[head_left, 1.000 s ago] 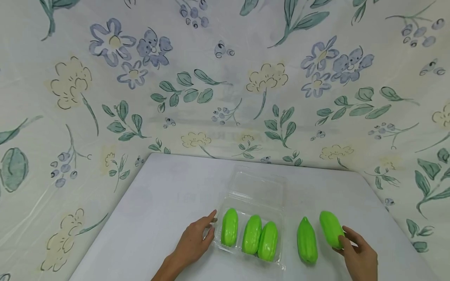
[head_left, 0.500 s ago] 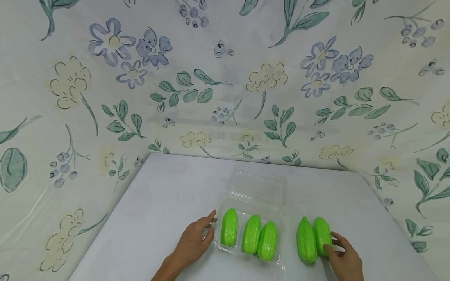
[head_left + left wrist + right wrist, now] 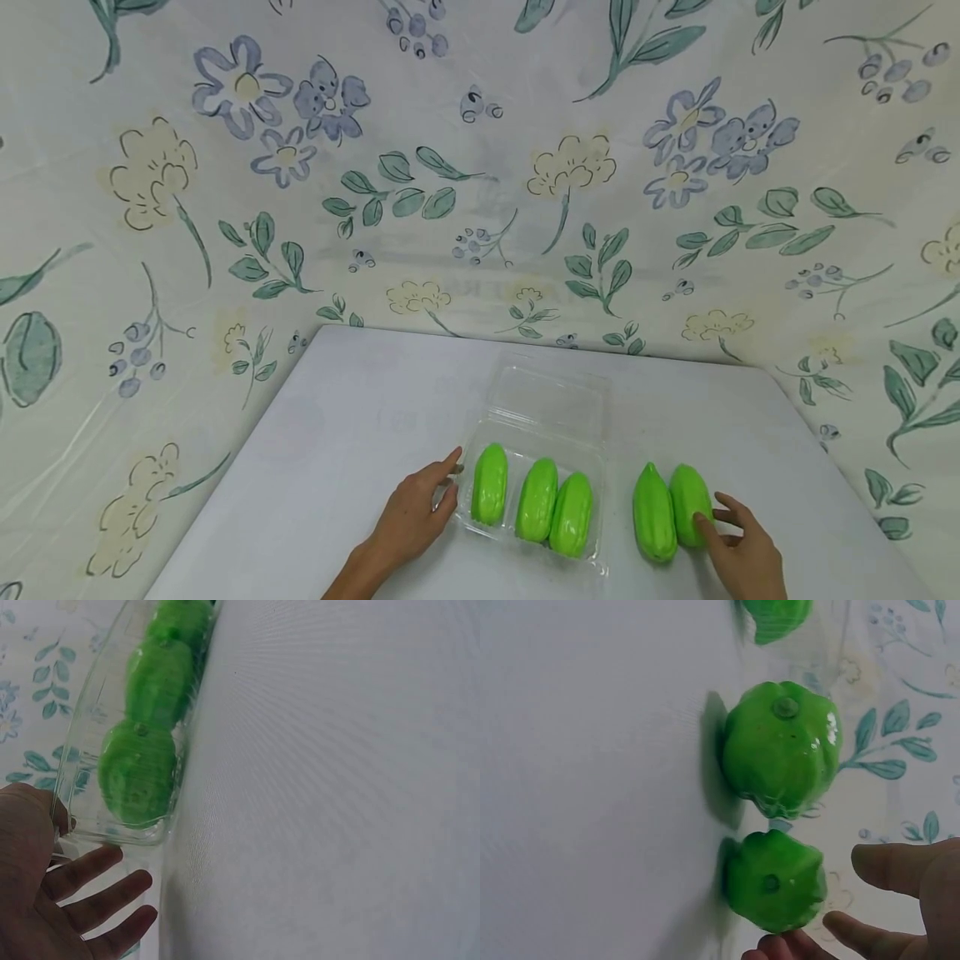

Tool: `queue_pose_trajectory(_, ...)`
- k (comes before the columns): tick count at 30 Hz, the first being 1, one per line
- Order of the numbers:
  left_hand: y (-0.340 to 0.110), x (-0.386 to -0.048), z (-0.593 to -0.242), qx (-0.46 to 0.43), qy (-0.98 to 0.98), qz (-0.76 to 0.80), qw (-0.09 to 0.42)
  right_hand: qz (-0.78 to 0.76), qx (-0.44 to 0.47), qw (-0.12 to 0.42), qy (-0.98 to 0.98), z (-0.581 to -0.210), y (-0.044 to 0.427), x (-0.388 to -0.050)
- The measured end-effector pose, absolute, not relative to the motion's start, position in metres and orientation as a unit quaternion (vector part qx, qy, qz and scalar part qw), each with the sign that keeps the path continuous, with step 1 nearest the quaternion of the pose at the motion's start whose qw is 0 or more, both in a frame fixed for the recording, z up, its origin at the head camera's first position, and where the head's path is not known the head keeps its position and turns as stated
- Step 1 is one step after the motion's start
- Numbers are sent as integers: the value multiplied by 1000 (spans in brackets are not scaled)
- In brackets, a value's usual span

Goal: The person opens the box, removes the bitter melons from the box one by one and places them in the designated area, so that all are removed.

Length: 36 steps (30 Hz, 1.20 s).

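A clear hinged box [image 3: 546,546] holds three green ridged fruits, one [image 3: 490,486] at its left and two side by side at its right. My left hand [image 3: 411,515] rests at the box's left edge, fingers spread, touching the rim [image 3: 112,838] in the left wrist view. Right of the box lie a pointed green fruit [image 3: 654,514] and a rounder one [image 3: 691,507], close together. Beside the rounder one is my right hand [image 3: 745,546]; in the right wrist view its thumb [image 3: 892,866] stands off this fruit [image 3: 775,881] while fingertips [image 3: 780,947] are near its underside.
The box's clear lid [image 3: 550,400] lies back on the white table [image 3: 360,400]. Behind the table and at its sides hangs a floral-patterned sheet [image 3: 420,258].
My right hand has brought the rounder fruit left and down beside the pointed one, then loosened its fingers and shifted slightly right. My left hand and the box have stayed put.
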<state>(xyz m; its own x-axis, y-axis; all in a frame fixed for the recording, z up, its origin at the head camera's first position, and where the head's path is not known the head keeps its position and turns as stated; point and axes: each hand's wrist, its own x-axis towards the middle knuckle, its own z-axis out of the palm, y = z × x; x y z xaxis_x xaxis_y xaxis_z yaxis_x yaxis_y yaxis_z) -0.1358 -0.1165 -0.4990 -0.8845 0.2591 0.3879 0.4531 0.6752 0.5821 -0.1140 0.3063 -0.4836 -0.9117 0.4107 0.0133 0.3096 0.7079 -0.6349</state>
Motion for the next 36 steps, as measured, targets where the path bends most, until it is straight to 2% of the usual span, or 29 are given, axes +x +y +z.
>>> queue_pose_trajectory(10, -116, -135, -498, -195, -905, -353, 136, 329, -197, 98, -919, -455, 301, -119)
queue_pose_trajectory(21, -117, -133, -495, -184, -910, -349, 125, 379, -20, 129, -916, -410, 240, -125)
queue_pose_trajectory(36, -116, -133, -493, -188, -909, -351, 125, 480, 90, 39, -872, -411, 167, -148)
